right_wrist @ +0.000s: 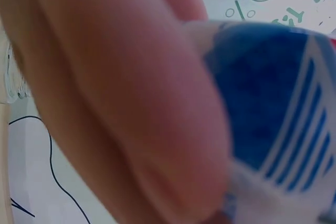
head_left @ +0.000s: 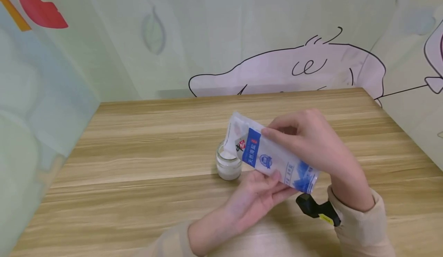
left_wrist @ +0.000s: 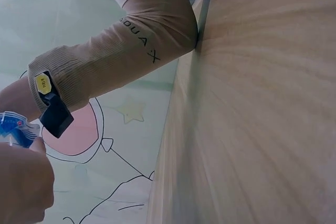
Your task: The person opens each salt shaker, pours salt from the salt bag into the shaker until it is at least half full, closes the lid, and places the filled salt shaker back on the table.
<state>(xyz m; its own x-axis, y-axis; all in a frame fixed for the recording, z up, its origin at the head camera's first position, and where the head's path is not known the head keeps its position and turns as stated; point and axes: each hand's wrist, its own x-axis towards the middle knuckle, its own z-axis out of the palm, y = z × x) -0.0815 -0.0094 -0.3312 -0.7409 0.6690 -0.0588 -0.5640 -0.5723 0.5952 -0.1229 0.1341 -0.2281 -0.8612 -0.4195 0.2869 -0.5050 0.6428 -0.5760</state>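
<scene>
A white and blue salt bag (head_left: 268,161) slants over a small glass jar (head_left: 229,171), its upper left end at the jar's mouth. White salt shows inside the jar. My right hand (head_left: 308,139) pinches the bag's upper edge between thumb and fingers. From below, my left hand (head_left: 254,197) holds the bag, thumb on its printed front and fingers behind. In the left wrist view, part of the left hand (left_wrist: 23,184) covers most of the bag (left_wrist: 16,127). Blurred right-hand fingers (right_wrist: 121,93) lie against the bag (right_wrist: 262,98) in the right wrist view.
The jar stands on a wood-grain table (head_left: 131,153). A pale printed curtain (head_left: 225,30) with cartoon drawings hangs behind the table and along its sides. A black wrist camera (head_left: 316,209) sits at the right sleeve, close to the bag's lower end.
</scene>
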